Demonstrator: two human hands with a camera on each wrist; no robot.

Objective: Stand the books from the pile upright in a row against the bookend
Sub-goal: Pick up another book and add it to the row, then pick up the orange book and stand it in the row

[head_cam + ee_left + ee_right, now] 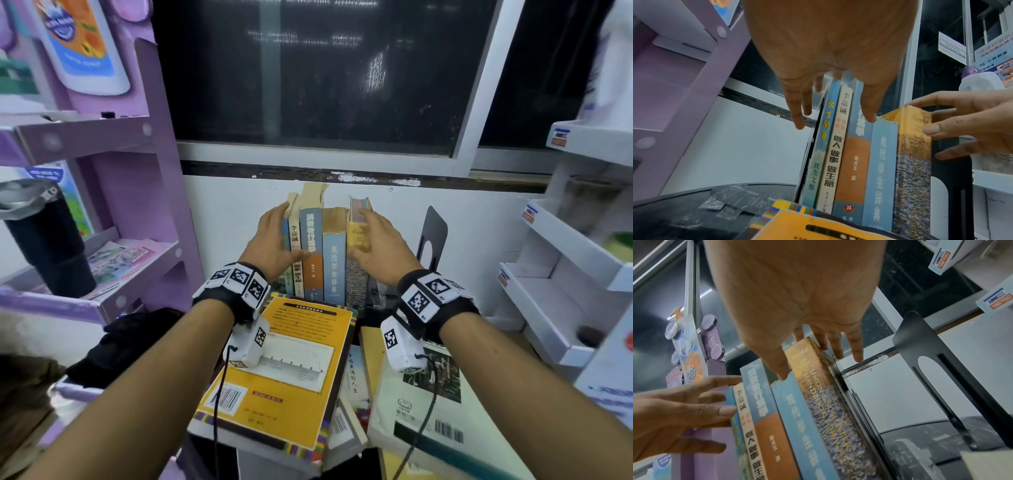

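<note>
Several books stand upright in a row near the wall, spines toward me. My left hand lies with straight fingers against the row's left end, thumb across the spines. My right hand lies on the yellow-spined book at the right end, fingers along its right side and thumb near the light blue book. A black bookend stands apart, right of the row. A thin black plate stands at the row's left end. The pile lies in front, a yellow book on top.
A white book lies at the pile's right. A purple shelf unit with a black tumbler stands at the left. White shelves stand at the right. A wall and dark window close the back.
</note>
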